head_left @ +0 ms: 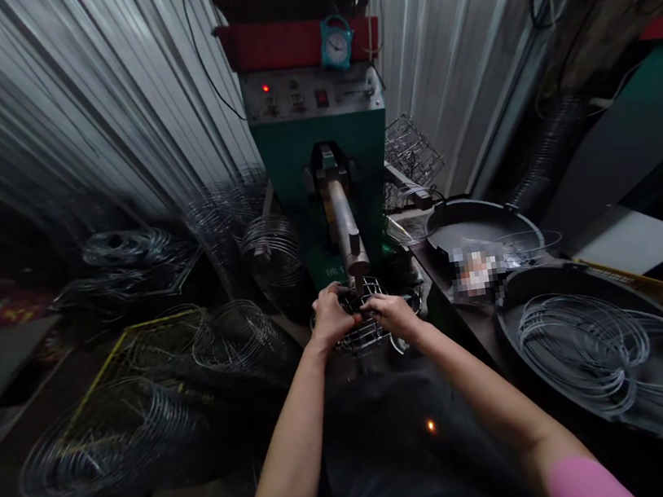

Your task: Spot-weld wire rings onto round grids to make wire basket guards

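Observation:
My left hand [332, 314] and my right hand [391, 312] are closed on opposite sides of a wire rack [364, 336]. The rack is a small grid of thin metal rods, held under the tip of a spot welder's electrode arm [346, 226]. The arm juts toward me from the green welding machine [293, 147]. Part of the rack is hidden behind my fingers and the electrode. A small glowing spark [431, 425] shows against the dark apron below my right wrist.
Wire rings fill a yellow-edged crate [133, 330] at left. On the right stand a black pan [481, 219] and a larger pan [513, 313] holding coiled wire rings [592, 343]. A teal clock [335, 42] hangs above the control panel [310, 95].

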A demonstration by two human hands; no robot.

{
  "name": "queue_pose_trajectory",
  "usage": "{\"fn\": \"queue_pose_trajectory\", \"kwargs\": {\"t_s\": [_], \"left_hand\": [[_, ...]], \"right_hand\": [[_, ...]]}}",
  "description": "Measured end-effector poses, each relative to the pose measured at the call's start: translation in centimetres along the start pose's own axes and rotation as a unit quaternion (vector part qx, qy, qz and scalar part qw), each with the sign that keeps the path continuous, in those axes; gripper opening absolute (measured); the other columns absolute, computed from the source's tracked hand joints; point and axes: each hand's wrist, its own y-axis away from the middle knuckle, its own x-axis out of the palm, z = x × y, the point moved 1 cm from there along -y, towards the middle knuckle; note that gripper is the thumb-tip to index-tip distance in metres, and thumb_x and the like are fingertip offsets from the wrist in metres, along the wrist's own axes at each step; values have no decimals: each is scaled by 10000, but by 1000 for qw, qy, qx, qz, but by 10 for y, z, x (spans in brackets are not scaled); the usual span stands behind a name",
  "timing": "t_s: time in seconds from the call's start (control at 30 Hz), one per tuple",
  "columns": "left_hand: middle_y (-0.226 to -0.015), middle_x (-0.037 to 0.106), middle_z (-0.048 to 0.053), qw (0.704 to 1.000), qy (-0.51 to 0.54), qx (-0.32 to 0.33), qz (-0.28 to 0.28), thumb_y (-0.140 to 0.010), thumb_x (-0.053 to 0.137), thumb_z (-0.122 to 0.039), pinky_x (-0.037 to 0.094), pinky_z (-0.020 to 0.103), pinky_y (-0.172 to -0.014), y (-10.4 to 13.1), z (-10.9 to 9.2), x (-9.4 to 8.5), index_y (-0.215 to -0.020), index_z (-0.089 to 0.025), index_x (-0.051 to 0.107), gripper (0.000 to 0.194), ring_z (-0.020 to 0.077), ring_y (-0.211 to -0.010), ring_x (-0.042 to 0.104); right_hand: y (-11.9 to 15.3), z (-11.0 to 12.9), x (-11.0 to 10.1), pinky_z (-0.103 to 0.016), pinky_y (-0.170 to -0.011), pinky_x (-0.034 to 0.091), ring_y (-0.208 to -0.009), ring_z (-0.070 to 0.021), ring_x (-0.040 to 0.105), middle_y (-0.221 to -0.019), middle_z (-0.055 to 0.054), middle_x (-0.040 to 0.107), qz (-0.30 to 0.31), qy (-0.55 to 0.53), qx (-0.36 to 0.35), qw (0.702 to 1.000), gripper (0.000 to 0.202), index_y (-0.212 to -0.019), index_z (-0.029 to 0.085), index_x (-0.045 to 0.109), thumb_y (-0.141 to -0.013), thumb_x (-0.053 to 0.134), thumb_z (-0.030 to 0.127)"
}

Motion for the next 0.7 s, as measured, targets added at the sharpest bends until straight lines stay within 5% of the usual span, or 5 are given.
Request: {"fn": "queue_pose_trajectory", "kwargs": {"t_s": [0.13, 0.27, 0.4, 0.57, 0.7], "left_hand": [[-1180, 561, 91, 1000, 4, -17, 8, -479, 780, -269, 394, 384, -954, -7, 3, 2, -999, -183, 566, 569, 264, -1103, 521], [-1201, 547, 88, 1000, -19, -23, -6, -475, 786, -264, 373, 384, -971, -12, 6, 0, -1008, -185, 560, 585, 270, -1123, 506], [-1117, 588, 95, 999, -29, -45, -5, -496, 784, -306, 394, 385, -928, -23, 9, -2, -1001, -175, 554, 570, 280, -1087, 527], [-1102, 595, 107, 998, -42, -36, -4, -504, 790, -333, 393, 399, -910, -30, 5, -3, -997, -167, 552, 572, 288, -1078, 528], [-1221, 539, 119, 999, -20, -21, 19, -481, 812, -384, 336, 450, -983, -25, 12, -10, -1087, -184, 535, 697, 311, -1179, 461]], "right_hand": [[8, 4, -5, -298, -805, 474, -921, -197, 602, -1005, -77, 626, -108, -79, 67, 989, 236, -992, 197, 611, -758, 640, 205], [44, -3, 0, -301, -696, 489, -779, -176, 588, -809, -28, 619, -141, -237, 230, 933, 209, -882, 184, 574, -743, 611, 336], [80, -16, 9, -192, -421, 370, -520, -107, 489, -619, 17, 539, -103, -465, 393, 787, 112, -819, 181, 572, -767, 543, 276], [110, -29, 3, -168, -383, 380, -470, -86, 486, -576, -5, 536, -137, -643, 474, 586, 86, -781, 138, 614, -727, 559, 99], [124, -38, -4, -222, -522, 498, -535, -103, 562, -596, -19, 577, -126, -708, 485, 498, 60, -750, 131, 599, -737, 571, 79]]}}
